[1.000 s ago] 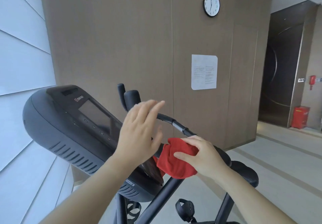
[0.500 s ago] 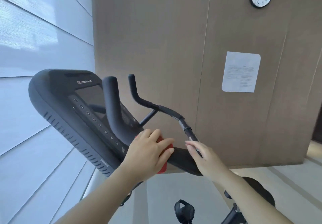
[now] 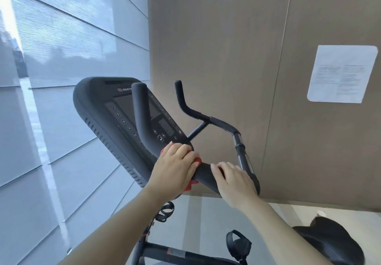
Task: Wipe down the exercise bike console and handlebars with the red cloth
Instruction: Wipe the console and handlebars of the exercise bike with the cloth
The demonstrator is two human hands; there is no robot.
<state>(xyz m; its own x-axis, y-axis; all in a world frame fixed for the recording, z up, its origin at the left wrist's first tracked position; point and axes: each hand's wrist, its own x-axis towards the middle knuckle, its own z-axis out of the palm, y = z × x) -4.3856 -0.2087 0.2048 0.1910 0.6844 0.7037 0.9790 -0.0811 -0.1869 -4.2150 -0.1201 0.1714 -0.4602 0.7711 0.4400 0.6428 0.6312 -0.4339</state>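
The black bike console [image 3: 99, 108] tilts toward me, its screen and buttons partly hidden behind the near upright of the handlebars [image 3: 140, 112]. My left hand [image 3: 175, 168] is closed over the red cloth [image 3: 198, 160] and presses it around the handlebar just below the console; only small red edges show. My right hand [image 3: 235, 180] rests on the padded grip to the right, fingers laid over the bar, apart from the cloth.
A brown panel wall with a white paper notice [image 3: 342, 73] stands right behind the bike. Frosted window panels [image 3: 61, 79] fill the left. The black saddle [image 3: 329, 242] is at lower right, a pedal strap [image 3: 239, 246] below the hands.
The red cloth passed from my right hand to my left, which now clamps it on the bar. My right hand moved onto the grip. The view swung left and closer.
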